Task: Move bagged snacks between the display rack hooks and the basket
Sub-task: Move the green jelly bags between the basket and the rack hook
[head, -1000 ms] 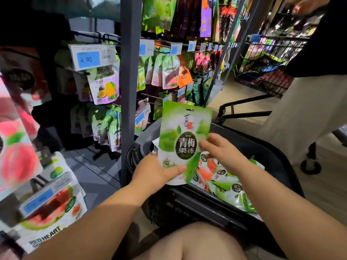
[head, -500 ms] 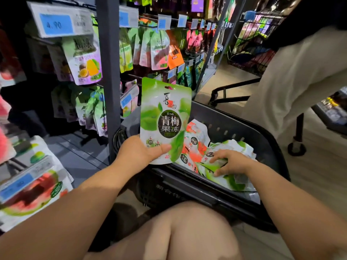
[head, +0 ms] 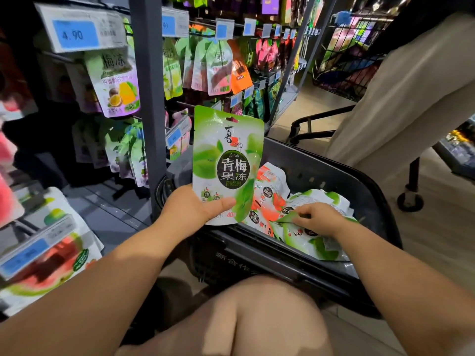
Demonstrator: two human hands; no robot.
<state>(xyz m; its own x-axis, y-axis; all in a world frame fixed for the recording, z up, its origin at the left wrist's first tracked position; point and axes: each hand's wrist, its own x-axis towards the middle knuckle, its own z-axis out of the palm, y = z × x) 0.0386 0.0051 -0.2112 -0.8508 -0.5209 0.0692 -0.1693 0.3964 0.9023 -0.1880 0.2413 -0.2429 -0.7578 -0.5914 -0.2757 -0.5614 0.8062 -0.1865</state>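
The left hand [head: 190,206] grips a glossy, flat green pouch [head: 228,160] by its bottom edge, upright, hang-hole topmost, over the dark plastic basket [head: 321,160]. The right hand [head: 318,218] pinches a crinkled pouch [head: 305,240] inside it with curled fingers.

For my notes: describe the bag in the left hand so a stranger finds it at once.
Start at the dark basket by the knee. Over its rim the left hand holds a green-and-white bag; it alone stands upright, other bags lie inside.
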